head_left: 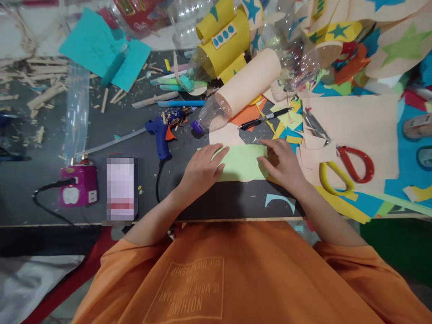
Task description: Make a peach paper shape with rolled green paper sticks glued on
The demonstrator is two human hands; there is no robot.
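So that it presumably lies flat, green paper (243, 163) is steadied at nine o'clock by the spread left hand (202, 167), at three by the loosely spread right hand (284, 163).

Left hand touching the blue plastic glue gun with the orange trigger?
Apart: head view shows bare dark tabletop between the left hand and the blue glue gun.
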